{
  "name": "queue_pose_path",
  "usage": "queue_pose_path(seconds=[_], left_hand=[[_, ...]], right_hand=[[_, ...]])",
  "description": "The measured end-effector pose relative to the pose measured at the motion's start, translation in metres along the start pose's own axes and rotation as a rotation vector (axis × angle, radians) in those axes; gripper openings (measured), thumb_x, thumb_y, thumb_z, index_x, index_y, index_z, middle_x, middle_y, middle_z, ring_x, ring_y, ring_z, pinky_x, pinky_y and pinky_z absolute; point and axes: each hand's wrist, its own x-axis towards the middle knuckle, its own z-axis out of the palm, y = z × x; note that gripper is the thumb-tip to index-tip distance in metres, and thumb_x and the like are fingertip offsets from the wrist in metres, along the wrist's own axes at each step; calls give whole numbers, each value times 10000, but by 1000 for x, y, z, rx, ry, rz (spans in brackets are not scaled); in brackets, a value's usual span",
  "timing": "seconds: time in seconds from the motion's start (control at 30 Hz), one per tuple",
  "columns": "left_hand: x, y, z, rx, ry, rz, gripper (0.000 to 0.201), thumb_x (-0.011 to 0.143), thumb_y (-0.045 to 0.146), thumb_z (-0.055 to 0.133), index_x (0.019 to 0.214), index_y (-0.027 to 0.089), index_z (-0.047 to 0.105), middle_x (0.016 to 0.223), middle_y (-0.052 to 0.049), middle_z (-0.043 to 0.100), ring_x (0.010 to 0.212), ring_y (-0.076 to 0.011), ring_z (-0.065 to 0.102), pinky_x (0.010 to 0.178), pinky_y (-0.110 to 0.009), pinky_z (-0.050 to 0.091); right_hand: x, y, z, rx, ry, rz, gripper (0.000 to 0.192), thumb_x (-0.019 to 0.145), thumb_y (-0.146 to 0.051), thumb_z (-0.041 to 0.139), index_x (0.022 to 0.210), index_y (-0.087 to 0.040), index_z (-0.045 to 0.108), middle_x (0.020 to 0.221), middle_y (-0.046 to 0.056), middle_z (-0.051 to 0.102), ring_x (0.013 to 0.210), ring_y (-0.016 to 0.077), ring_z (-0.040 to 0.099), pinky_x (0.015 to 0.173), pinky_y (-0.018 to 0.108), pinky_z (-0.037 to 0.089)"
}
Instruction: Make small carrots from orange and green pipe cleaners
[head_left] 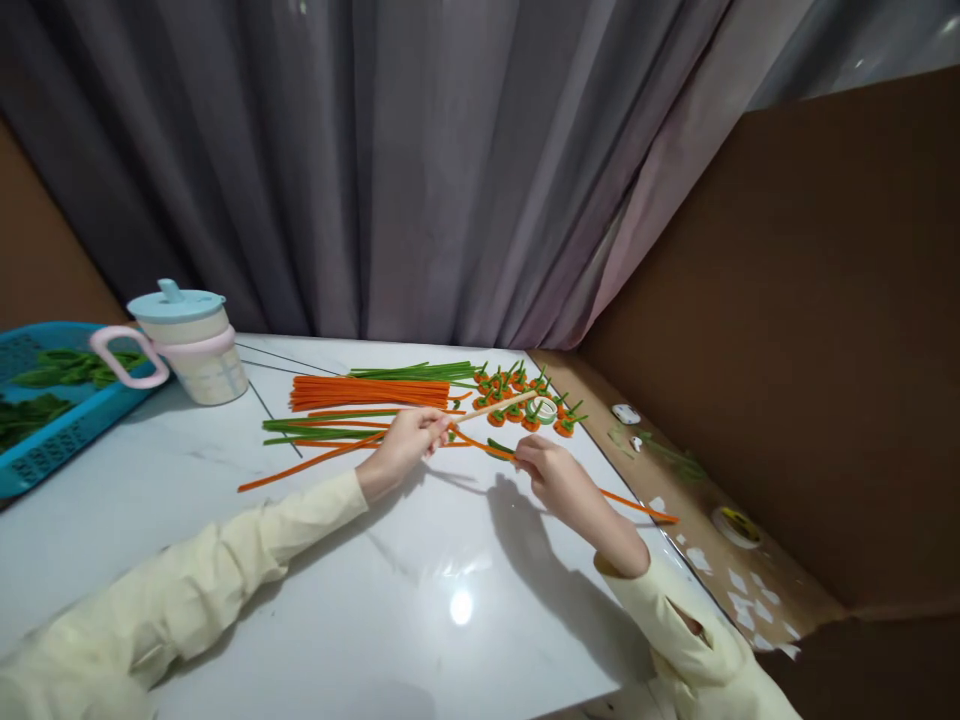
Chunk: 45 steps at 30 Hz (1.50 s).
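**Winding an orange pipe cleaner on a wooden stick**

I see both hands out over the white marble table [225,500], sleeves pale yellow. My left hand [405,445] is closed around the near end of a thin wooden stick [495,406], which points away to the right, its far tip over the cluster of finished little carrots [525,400], orange coils with green tops. My right hand [551,475] is pinched shut on an orange pipe cleaner [637,507]; its free tail trails off to the right along the table edge, and the other end runs up toward the stick. A bit of green shows at the fingertips, but I cannot tell whether it is held with the orange strand or merely lies under it.

By my reading, the step in hand is the start of a coil: strand brought to the stick, no turns wound that I can make out. The next move would call for steady tension from the right hand while the left keeps the stick from rolling loose.

Just behind the hands lie a bundle of orange pipe cleaners [367,392] and green pipe cleaners [330,428]. Farther left stand a lidded cup with a pink handle [187,345] and a blue basket [52,440] holding green pieces.
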Motion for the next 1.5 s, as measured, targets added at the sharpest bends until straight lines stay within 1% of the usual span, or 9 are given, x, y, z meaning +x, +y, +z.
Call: queue_pose_path(seconds=[0.17,0.27,0.43,0.57,0.87,1.07,1.2,1.37,1.5], left_hand=[[-23,6,-41,253,137,181,159,788,204,513,674,147,608,546,12,555,493,-109,471,489,-215,350],[-41,5,-44,373,135,297,166,770,135,499,665,160,625,572,5,583,536,-122,494,550,-231,369],[-62,10,-46,515,-32,545,232,748,57,441,683,162,638,630,-14,652,551,-124,555,535,-214,399],[-74,32,-54,549,-182,741,245,799,39,428,729,150,635,629,-12,671,537,-98,584,502,-167,421],[-83,60,-64,302,-141,545,207,843,119,507,999,156,638,664,-10,667,523,-88,564,486,-166,431],[-78,60,-70,-105,-21,249,205,845,309,574,786,140,674,498,32,495,391,-48,351,373,-177,291],[-69,57,-72,-196,111,157,261,800,381,612,741,130,651,459,44,446,381,-47,321,360,-178,253],[-61,37,-63,297,238,407,215,812,219,534,641,146,643,517,8,557,468,-94,472,459,-204,383],[-62,21,-58,644,107,715,317,772,18,383,734,134,675,657,-50,677,583,-139,598,555,-228,454]], right_hand=[[-18,-77,-22,-256,-88,-338,276,614,30,433,735,-159,593,677,31,622,555,144,524,494,281,194],[-25,-100,-31,-320,59,-534,247,592,24,424,677,-160,566,614,26,591,514,146,478,492,291,171],[-8,-83,-43,-185,413,-556,283,607,26,378,671,-154,586,567,17,553,507,133,440,496,265,210],[24,-57,-46,88,426,-489,288,653,11,375,694,-135,619,593,23,587,540,113,496,530,212,289],[47,-60,-23,331,227,-476,231,637,-6,375,558,-135,550,479,-27,453,462,78,381,504,193,268],[27,-71,-22,-44,287,-453,225,602,15,403,625,-143,561,545,-3,509,482,99,367,482,252,162],[1,-91,-26,-350,399,-674,226,690,29,412,651,-151,542,571,26,531,506,138,411,492,289,149],[-25,-114,-32,-517,372,-817,213,809,-17,413,678,-159,501,596,32,510,521,159,429,490,296,194],[-17,-103,-42,-500,457,-796,228,793,0,399,687,-151,533,595,34,529,526,159,430,500,297,199]])
